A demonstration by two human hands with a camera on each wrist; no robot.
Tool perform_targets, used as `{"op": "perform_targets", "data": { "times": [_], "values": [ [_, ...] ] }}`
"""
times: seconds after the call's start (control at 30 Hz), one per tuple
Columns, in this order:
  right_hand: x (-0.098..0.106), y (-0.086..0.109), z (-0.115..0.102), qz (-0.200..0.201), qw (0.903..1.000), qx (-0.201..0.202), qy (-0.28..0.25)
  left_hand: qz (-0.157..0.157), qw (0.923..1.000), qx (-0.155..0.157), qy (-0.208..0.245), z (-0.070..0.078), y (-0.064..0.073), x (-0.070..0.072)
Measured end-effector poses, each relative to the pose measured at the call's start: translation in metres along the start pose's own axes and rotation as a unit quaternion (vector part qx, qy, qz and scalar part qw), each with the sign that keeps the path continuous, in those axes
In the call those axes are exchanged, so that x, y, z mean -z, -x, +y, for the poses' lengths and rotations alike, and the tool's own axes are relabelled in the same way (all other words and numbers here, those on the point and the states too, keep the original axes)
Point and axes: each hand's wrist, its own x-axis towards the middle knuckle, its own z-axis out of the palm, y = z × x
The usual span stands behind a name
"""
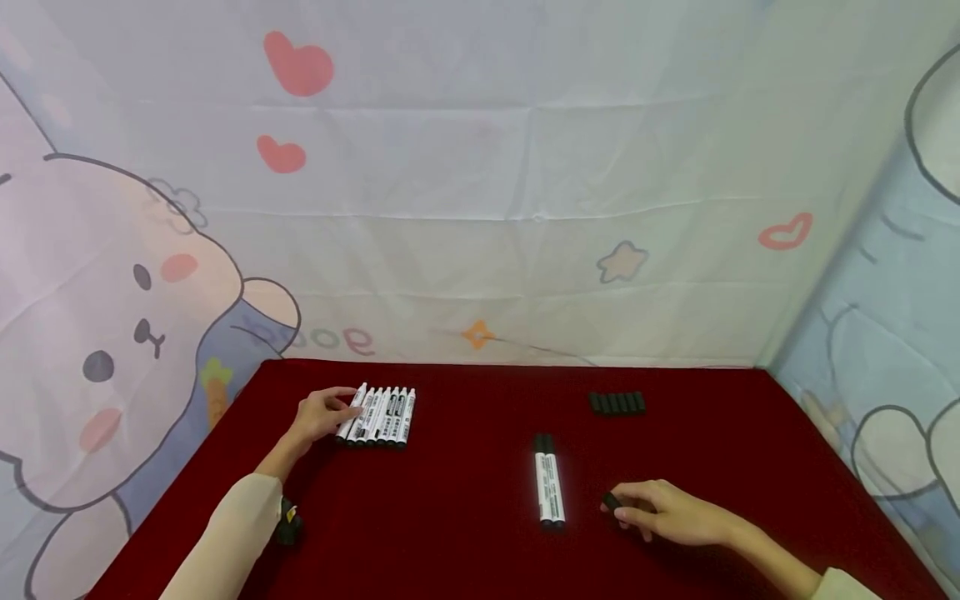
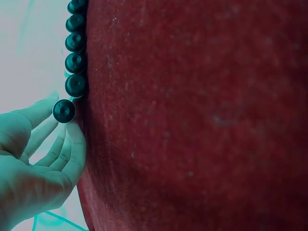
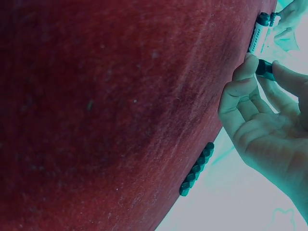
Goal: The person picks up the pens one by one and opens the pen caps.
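Note:
My left hand (image 1: 322,414) pinches the leftmost white marker (image 1: 346,428) of a row of uncapped markers (image 1: 388,417) on the red cloth. In the left wrist view this marker's black end (image 2: 64,111) sits between thumb and fingers, slightly apart from the other ends. At the front right, my right hand (image 1: 678,512) holds a small black marker cap (image 1: 611,501) between thumb and fingertips, plain in the right wrist view as a dark cap (image 3: 264,70). Two capped markers (image 1: 549,487) lie side by side left of the right hand.
Several black caps (image 1: 617,403) lie in a row at the back right. The red-covered table (image 1: 450,533) ends against a printed cloth backdrop (image 1: 480,275). A small dark object (image 1: 288,525) is by the left sleeve.

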Motion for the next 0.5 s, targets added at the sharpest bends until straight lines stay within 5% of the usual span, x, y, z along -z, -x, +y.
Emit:
{"op": "perform_targets", "data": {
  "times": [0.5],
  "values": [
    [0.0011,0.0005,-0.0016,0.001,1.0,-0.003,0.003,0.023,0.9971,-0.019,-0.07,-0.0023,-0.0036,-0.0049]
  ]
}}
